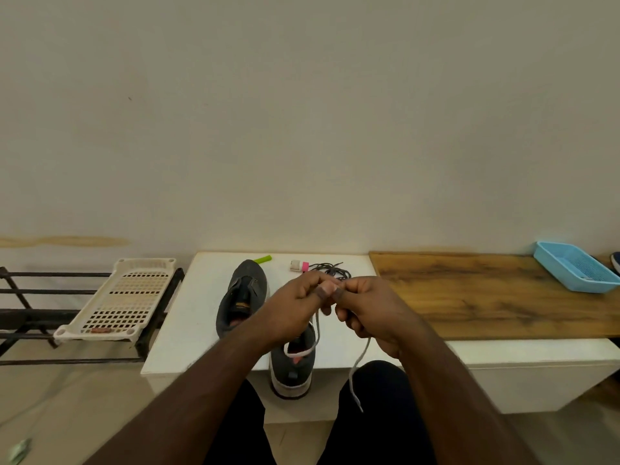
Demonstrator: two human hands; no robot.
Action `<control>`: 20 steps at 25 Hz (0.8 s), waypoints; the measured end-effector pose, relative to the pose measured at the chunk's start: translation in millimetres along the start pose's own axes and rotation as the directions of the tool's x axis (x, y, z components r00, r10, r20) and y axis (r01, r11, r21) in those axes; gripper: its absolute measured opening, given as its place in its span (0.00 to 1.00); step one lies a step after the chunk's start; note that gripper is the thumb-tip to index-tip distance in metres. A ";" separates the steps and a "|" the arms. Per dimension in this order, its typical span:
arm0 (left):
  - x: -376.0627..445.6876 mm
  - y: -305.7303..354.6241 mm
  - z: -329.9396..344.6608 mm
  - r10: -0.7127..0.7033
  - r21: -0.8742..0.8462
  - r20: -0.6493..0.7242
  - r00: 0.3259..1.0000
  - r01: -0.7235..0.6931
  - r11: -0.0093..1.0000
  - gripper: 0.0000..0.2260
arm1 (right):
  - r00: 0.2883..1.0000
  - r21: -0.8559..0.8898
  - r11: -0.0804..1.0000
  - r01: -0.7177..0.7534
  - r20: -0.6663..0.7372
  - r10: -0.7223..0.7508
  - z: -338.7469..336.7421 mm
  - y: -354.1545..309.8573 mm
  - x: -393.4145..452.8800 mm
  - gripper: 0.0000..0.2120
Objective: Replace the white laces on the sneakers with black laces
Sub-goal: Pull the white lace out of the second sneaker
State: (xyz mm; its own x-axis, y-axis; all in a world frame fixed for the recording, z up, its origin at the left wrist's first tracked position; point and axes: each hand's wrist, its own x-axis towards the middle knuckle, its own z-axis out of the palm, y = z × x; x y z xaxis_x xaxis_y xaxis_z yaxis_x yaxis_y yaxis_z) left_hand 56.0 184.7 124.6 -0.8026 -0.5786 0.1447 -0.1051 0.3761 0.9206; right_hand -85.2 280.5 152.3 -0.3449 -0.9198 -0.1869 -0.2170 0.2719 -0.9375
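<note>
Two grey sneakers stand on a white bench (pixel 188 317). The far sneaker (pixel 240 298) has no lace. The near sneaker (pixel 292 367) sits at the bench's front edge with its heel toward me, partly under my left forearm. A white lace (pixel 356 367) runs up from it into both hands and its free end hangs below my right hand. My left hand (pixel 295 307) and my right hand (pixel 367 308) meet above the near sneaker, fingers curled, pinching the lace. A bundle of black laces (pixel 330 270) lies behind my hands.
A green marker (pixel 262 259) and a small white and pink roll (pixel 299 265) lie at the bench's back. A wooden board (pixel 486 293) with a blue tray (pixel 575 270) is at the right. A cream plastic rack (pixel 122 302) on a black metal frame is at the left.
</note>
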 end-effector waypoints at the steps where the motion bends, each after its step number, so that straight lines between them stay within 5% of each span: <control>1: 1.8 -1.6 -4.4 -0.018 0.011 -0.024 1.000 0.018 1.000 0.10 | 1.000 -0.001 1.000 -0.008 -0.007 0.008 2.0 1.8 0.1 0.16; 5: 8.2 -18.5 -29.3 -0.105 0.134 -0.273 0.956 0.145 0.980 0.09 | 0.996 0.154 0.985 -0.072 0.064 0.063 -0.4 9.2 -5.8 0.16; 11: 20.0 -48.7 -49.0 -0.319 0.118 -0.537 0.781 0.444 0.888 0.08 | 0.947 0.402 0.910 -0.106 0.320 -0.031 6.1 13.0 -14.2 0.13; 13: 16.0 -48.1 -54.3 -0.255 0.177 -0.467 0.847 0.372 0.911 0.07 | 0.965 0.470 0.879 -0.085 0.258 -0.045 8.4 13.0 -8.5 0.13; 16: 5.0 -28.4 -35.1 -0.129 0.021 -0.080 0.988 0.131 0.991 0.15 | 0.983 0.428 0.902 -0.054 0.180 -0.026 18.5 10.9 5.8 0.13; 18: 1.7 -25.0 -21.6 -0.157 -0.140 0.077 0.985 0.166 0.976 0.15 | 0.988 0.430 0.901 -0.059 0.151 -0.008 25.0 10.3 13.2 0.15; 20: 1.1 -29.7 -23.3 -0.157 -0.148 0.040 0.987 0.161 0.976 0.13 | 0.991 0.446 0.891 -0.086 0.127 0.033 26.2 11.2 15.7 0.15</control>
State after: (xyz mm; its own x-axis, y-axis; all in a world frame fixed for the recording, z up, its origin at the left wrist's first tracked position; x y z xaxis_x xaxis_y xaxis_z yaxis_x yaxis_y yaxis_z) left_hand 71.9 156.0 105.8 -0.7989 -0.6013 -0.0157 -0.1446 0.1667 0.9754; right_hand -69.2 261.7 131.2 -0.2331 -0.9390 -0.2531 0.2439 0.1955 -0.9499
